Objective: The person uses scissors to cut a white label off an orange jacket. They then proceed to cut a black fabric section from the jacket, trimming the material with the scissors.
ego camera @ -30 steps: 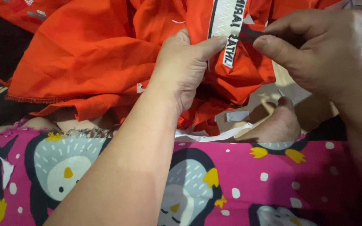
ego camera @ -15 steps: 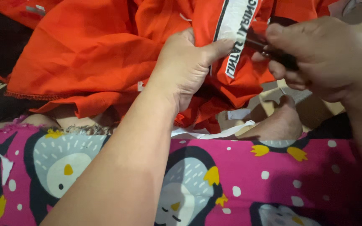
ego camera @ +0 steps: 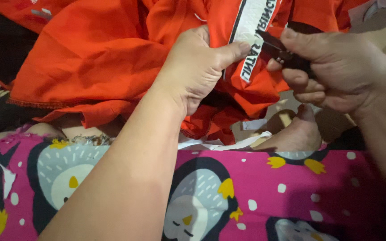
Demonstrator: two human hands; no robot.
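My left hand (ego camera: 199, 67) pinches a fold of an orange garment (ego camera: 90, 58), its thumb pressed on a white printed strip (ego camera: 253, 33) sewn onto the cloth. My right hand (ego camera: 336, 67) grips a small black thread snipper (ego camera: 278, 49), its blades pointed left at the strip's edge, close to my left thumb. The garment lies bunched across my lap and spreads toward the upper left. Part of the snipper is hidden inside my right fist.
Pink trousers with a penguin print (ego camera: 211, 196) cover my legs across the bottom. A bare foot (ego camera: 295, 134) rests on a brown floor near white fabric scraps (ego camera: 228, 143). Dark cloth (ego camera: 1, 44) lies at the left.
The snipper's blades have come out further from my right fist and sit closer to the white strip. My left hand keeps its pinch on the cloth, shifted slightly up.
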